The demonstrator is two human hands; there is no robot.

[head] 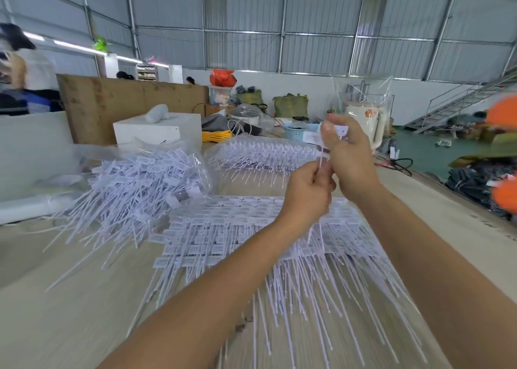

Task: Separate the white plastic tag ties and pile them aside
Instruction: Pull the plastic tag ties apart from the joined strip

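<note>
The thin tail could have snapped or slipped free if the hands pulled unevenly, and a dropped tie (321, 156) would have fallen back among the uncut sheet (251, 228) below instead of reaching the loose pile (134, 184) left of that sheet. Both hands were raised above the sheet, forearms stretched forward. The right hand (347, 156) pinched the tie's label end, and the left hand (307, 192), fingers curled, gripped its tail just below.

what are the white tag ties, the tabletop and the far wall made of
White tag ties with flat label heads: likely matte plastic, with thin stiff tails that fan out straight. Pale wood-grain tabletop: looks like laminate or wood board, showing faint streaks. Grey ribbed far wall: probably corrugated sheet metal on steel framing.
</note>
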